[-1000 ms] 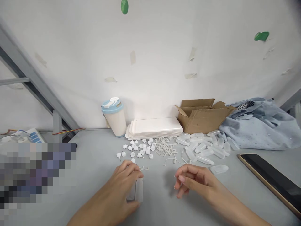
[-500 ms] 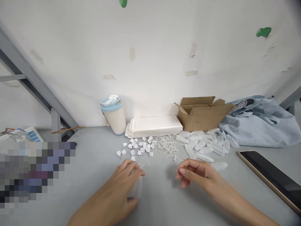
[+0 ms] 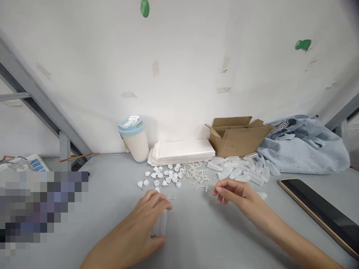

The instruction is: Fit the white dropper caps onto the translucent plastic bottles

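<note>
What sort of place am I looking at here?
Probably a workbench for handling small parts, perhaps in a workshop: translucent plastic pieces lie heaped on a grey tabletop, small white pieces are scattered nearby, and an open cardboard box stands behind.

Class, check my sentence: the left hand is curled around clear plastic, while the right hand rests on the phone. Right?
Wrong in one part: the right hand is not on the phone; the head view shows it near the white strings. The left hand is curled around clear plastic.
</note>
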{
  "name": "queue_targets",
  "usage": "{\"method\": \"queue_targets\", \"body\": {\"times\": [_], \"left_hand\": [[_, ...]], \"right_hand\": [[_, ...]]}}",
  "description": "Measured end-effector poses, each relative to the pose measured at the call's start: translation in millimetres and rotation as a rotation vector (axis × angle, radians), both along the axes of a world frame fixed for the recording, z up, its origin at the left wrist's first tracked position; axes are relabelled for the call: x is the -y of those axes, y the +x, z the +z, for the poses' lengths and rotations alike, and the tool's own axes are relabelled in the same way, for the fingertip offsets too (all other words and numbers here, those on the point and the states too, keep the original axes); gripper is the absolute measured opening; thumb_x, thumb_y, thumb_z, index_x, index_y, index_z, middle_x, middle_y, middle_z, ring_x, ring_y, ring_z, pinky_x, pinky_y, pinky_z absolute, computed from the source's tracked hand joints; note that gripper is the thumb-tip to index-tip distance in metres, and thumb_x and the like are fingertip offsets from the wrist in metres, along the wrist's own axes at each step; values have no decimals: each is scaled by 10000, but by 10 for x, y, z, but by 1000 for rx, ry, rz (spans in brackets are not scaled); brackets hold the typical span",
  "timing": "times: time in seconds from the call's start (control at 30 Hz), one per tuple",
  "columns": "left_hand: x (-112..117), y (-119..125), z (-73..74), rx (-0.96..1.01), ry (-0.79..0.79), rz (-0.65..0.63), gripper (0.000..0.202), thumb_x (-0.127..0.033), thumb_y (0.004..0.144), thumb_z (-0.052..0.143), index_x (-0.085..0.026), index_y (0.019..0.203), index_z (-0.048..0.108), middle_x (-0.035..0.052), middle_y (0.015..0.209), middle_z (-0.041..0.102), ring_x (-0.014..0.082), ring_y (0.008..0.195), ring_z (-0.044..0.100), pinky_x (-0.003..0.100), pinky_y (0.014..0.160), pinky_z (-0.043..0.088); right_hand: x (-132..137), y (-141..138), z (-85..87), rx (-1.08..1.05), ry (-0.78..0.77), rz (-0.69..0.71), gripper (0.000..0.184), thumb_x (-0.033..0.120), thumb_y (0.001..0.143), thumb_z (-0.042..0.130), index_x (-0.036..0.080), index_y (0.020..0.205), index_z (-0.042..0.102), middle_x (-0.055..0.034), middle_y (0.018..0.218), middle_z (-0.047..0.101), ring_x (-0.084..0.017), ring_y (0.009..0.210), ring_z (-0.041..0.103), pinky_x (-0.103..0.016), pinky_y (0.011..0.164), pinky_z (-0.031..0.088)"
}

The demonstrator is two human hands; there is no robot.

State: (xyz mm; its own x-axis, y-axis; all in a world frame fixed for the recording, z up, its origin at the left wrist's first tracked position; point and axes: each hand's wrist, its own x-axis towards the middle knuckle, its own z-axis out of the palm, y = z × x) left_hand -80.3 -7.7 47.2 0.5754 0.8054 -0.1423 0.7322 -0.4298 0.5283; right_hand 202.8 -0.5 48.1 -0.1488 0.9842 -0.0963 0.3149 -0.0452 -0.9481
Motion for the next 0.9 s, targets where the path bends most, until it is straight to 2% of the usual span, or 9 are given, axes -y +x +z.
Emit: {"method": "queue_targets", "body": {"times": [0.1,0.2,0.3,0.4,0.5,0.6,0.7,0.8,0.9], "left_hand": [[-15,28,0,47,12,-5,416,-126,702,533,-268,1092,521,33,1255,449,247,1255,290,413,1010,342],[-57,135,13,102,76,16,273,-151,772,510,-248,1025,543,40,1182,506,226,1185,382,392,966,393],[-115,339,79,126,182,36,201,-147,853,416,-221,985,550,48,1086,554,203,1079,456,367,904,434],[-182,613,152,78,246,-71,231,-134,879,388,-200,1011,566,60,1052,563,211,1048,462,361,873,439],[-252,888,142,-16,346,-167,291,-75,870,361,-178,1033,579,80,995,561,223,986,477,364,815,447],[-310,1091,49,-105,422,-196,286,-37,853,347,-149,937,597,87,909,555,227,911,489,364,770,446],[-347,1173,-31,-124,459,-226,255,-44,853,358,-143,849,592,85,885,556,227,893,485,363,774,440],[-354,1129,-18,-119,449,-213,262,-68,872,340,-145,816,584,75,872,561,223,887,485,364,773,443],[-340,987,64,-41,398,-160,255,-88,879,341,-158,886,586,71,923,574,217,930,495,359,798,452]], "right_hand": [[-96,102,-53,76,80,-59,270,419,832,503,178,785,615,-27,709,628,-166,685,579,-292,657,442],[-199,224,-134,213,200,-130,233,384,844,487,180,826,597,-36,739,634,-181,692,587,-299,617,444],[-279,324,-212,393,411,-128,187,305,864,446,178,868,583,-63,850,625,-181,713,579,-305,606,452],[-321,378,-283,533,571,-48,191,202,875,405,173,929,586,-94,976,590,-189,785,576,-325,668,473],[-333,390,-339,654,674,-16,227,121,860,410,174,971,601,-109,1024,568,-232,945,541,-365,783,468],[-327,374,-358,743,694,-31,226,94,852,434,175,964,613,-106,961,575,-244,922,527,-380,783,471],[-313,347,-346,786,705,-30,220,82,851,445,174,956,615,-103,915,583,-246,892,519,-378,759,474],[-295,326,-329,862,692,-8,221,73,856,437,163,934,623,-114,895,585,-253,877,511,-375,730,470],[-279,308,-328,929,656,-1,204,77,856,450,154,914,630,-120,887,591,-261,867,508,-372,719,459]]}}
